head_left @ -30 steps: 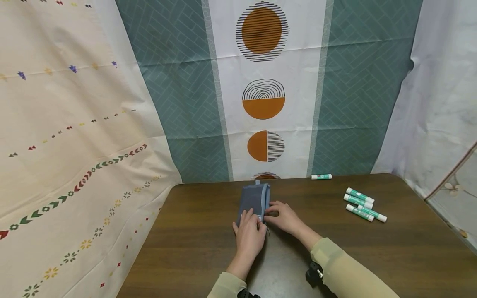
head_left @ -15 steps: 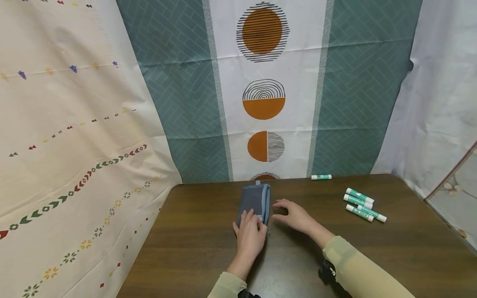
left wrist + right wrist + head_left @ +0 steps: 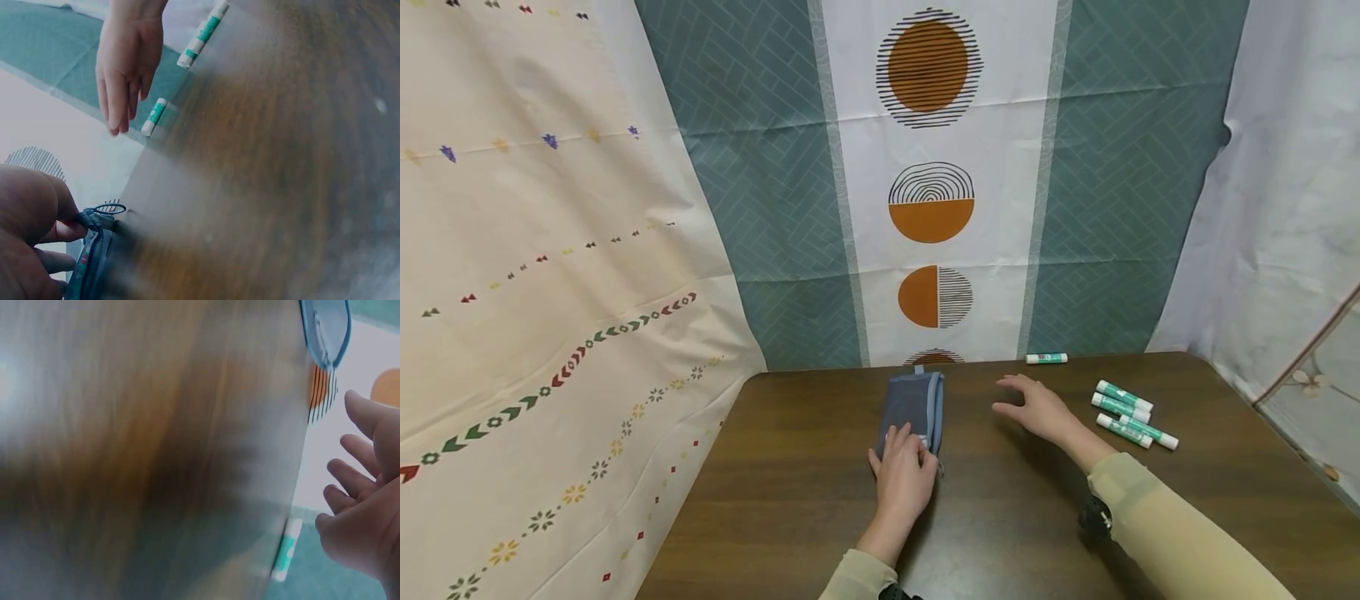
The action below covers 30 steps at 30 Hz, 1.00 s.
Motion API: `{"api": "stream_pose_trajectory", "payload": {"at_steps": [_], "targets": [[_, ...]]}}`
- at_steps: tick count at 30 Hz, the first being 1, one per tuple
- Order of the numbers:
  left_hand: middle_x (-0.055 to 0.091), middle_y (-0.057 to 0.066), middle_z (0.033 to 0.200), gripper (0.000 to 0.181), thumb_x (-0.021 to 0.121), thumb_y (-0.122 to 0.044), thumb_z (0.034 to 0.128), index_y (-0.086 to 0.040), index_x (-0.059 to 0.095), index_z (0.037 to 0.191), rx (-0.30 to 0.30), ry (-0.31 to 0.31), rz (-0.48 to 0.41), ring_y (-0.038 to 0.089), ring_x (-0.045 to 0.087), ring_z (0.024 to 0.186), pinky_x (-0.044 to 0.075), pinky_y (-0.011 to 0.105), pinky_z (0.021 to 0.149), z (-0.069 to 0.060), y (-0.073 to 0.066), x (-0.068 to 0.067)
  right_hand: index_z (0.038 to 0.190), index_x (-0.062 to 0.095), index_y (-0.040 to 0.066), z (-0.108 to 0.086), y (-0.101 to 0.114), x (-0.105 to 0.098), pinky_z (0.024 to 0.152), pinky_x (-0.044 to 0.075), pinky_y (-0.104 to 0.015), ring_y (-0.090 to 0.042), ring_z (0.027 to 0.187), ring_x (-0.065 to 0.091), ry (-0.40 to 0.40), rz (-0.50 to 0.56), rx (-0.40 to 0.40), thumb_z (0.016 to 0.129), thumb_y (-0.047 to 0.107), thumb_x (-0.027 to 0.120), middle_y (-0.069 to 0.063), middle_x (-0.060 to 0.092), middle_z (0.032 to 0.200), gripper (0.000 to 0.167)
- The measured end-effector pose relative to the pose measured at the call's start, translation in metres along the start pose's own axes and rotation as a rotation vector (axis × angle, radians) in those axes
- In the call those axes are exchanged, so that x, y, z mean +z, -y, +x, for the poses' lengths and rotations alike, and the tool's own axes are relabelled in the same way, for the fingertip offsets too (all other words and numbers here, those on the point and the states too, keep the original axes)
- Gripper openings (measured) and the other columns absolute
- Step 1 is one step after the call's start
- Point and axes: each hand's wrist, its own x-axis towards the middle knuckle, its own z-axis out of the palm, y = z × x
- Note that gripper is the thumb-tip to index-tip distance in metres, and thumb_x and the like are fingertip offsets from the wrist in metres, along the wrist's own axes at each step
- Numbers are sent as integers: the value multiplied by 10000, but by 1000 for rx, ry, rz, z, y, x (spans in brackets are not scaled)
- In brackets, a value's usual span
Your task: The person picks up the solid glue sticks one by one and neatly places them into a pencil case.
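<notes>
1. Had pulled R hand (image 3: pixel 1033 408) away from pouch (image 3: pixel 910 404) vs. the earlier frames: was touching its 3 o'c edge 1 s ago, sat just beside it half a sec. ago, now hung well apart, farther out twd 3 o'c and a bit twd 2.
2. Kept L hand (image 3: pixel 906 479) at pouch's 6 o'c end, same as bef.; didn't visibly shift pouch or any tube meanwhile.
3. Pointed pouch's tab (image 3: pixel 919 368) end twd 12 o'c; ran the long axis approx. 12 to 6, w/ a slight lean twd 12:30.
4. Had zip (image 3: pixel 930 404) along pouch's 3 o'c long side, w/ small ring (image 3: pixel 942 469) at the 5 o'c corner.
5. Lay w/ pouch flat on brown table (image 3: pixel 790 483), nearly reaching the 12 o'c edge.
6. Pinched pouch's near corner b/w L thumb & finger; rested other L fingers on its upper face.
7. Held R hand wide & unloaded over table, thumb spread from fingers, b/w pouch and four tubes (image 3: pixel 1123 430).
8. Had those four bunched close at pouch's 3 o'c; had lone tube (image 3: pixel 1047 358) at its 2 o'c, by table's far edge, i.e. R hand's 12 o'c.
9. Showed cloth (image 3: pixel 793 208) w/ orange circles hanging behind table, 12 o'c.
</notes>
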Motion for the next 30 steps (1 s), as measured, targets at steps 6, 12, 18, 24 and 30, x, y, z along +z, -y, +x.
{"api": "stream_pose_trajectory", "payload": {"at_steps": [6, 12, 18, 24, 30], "targets": [[629, 205, 1543, 293, 669, -70, 928, -190, 507, 715, -3, 3, 2, 481, 455, 1540, 198, 898, 1147, 1, 1, -3, 1556, 539, -71, 3, -17, -16, 1257, 240, -719, -573, 1518, 404, -7, -37, 35, 1076, 312, 720, -356, 478, 1617, 641], [628, 203, 1543, 307, 677, -72, 936, -194, 507, 711, -7, 9, 9, 478, 454, 1541, 199, 899, 1146, 2, 2, -4, 1594, 486, -71, 7, -33, -29, 1176, 353, -754, -602, 1490, 419, -2, -77, 59, 1086, 383, 695, -352, 469, 1625, 713], [627, 207, 1544, 302, 670, -66, 929, -193, 505, 709, -7, 5, 11, 476, 456, 1541, 198, 898, 1146, 2, 2, -4, 1588, 486, -86, 13, -46, -38, 1179, 317, -776, -626, 1476, 413, -8, -107, 61, 1094, 344, 687, -368, 482, 1604, 685], [633, 217, 1534, 298, 666, -50, 915, -187, 496, 712, 10, -9, 7, 487, 465, 1531, 198, 901, 1143, 2, 0, -5, 1582, 480, -102, 21, -57, -50, 1199, 293, -769, -638, 1464, 417, -11, -172, 77, 1095, 327, 673, -401, 478, 1583, 677], [643, 210, 1522, 302, 664, -54, 920, -190, 489, 715, 9, -1, 14, 478, 470, 1530, 204, 900, 1142, -2, -2, -2, 1584, 474, -92, 23, -68, -55, 1062, 428, -802, -676, 1433, 411, 0, -196, 135, 1098, 363, 655, -426, 447, 1583, 690]]}}
